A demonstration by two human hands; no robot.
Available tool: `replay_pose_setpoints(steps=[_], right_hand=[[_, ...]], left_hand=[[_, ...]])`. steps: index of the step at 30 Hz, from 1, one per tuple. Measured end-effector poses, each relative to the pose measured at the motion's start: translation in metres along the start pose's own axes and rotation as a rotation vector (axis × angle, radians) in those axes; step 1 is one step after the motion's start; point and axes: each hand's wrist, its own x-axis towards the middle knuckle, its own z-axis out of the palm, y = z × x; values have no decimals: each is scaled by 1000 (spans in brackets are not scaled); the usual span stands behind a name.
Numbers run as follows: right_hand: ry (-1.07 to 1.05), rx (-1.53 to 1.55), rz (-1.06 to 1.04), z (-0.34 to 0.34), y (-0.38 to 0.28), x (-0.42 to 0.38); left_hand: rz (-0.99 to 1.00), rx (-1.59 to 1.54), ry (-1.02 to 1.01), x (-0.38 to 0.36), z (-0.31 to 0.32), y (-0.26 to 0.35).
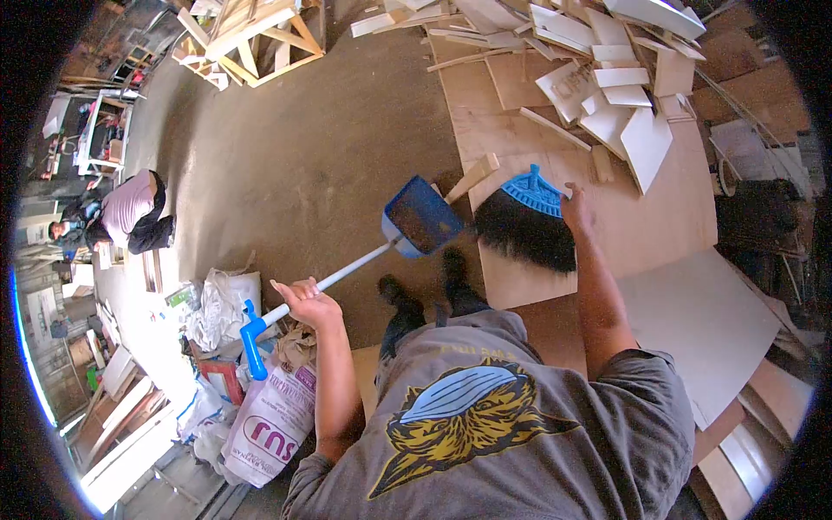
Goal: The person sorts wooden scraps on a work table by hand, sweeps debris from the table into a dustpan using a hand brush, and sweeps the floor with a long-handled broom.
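Observation:
A blue dustpan (422, 217) with brown debris in its pan hangs over the concrete floor, on a long white handle with a blue hooked end. My left hand (308, 303) is closed round that handle near its hooked end. My right hand (577, 211) grips the edge of a blue broom head (536, 192) that has black bristles. The broom head is to the right of the dustpan, above a plywood sheet. No long handle shows on it.
Plywood sheets (659, 225) lie on the right, with a pile of wood offcuts (607, 78) behind. A wooden frame (260, 39) stands at the top. Full sacks (269, 425) sit at lower left. A person (134, 208) bends over at the far left.

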Motion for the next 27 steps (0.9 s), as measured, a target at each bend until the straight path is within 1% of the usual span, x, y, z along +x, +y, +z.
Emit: replay_pose_setpoints(steps=[2, 4, 6, 7, 9, 12, 13, 16, 18, 19, 20, 21, 23, 24, 26, 27], right_hand=[[-6, 141, -96, -6, -35, -11], [-282, 955, 36, 14, -66, -7], [-376, 1286, -68, -14, -140, -31], [-321, 1372, -183, -24, -172, -44], [-218, 1533, -426, -33, -221, -65], [-130, 1147, -399, -10, -246, -79], [-47, 1172, -300, -1, -258, -88], [-41, 1046, -292, 16, -268, -113], [-9, 1169, -320, 27, -272, -130], [3, 1231, -333, 34, -268, -139], [24, 1292, -348, 38, -264, -146], [63, 1274, -305, 38, -261, -156], [74, 1354, -311, 25, -263, -176], [83, 1392, -307, 17, -265, -191], [132, 1378, -296, -2, -261, -214], [151, 1381, -281, -10, -256, -225]], left_hand=[[11, 13, 22, -3, 0, 2], [8, 8, 29, 2, -7, -1], [-1, 4, 53, 8, -16, -4], [-8, 14, 33, 12, -23, -6], [-13, -16, 77, 19, -31, -9], [-11, -32, 124, 29, -45, -8], [-15, -31, 122, 33, -50, -7], [-40, -21, 71, 45, -67, -3], [-63, -9, 31, 49, -71, 1], [-110, 10, 39, 47, -66, 10], [-113, 19, -3, 49, -70, 11], [-118, 26, -50, 50, -75, 10], [-146, 32, -151, 54, -84, 1], [-179, 54, -159, 53, -83, 2], [-239, 100, -176, 48, -74, 7], [-227, 137, -233, 44, -70, 10]])
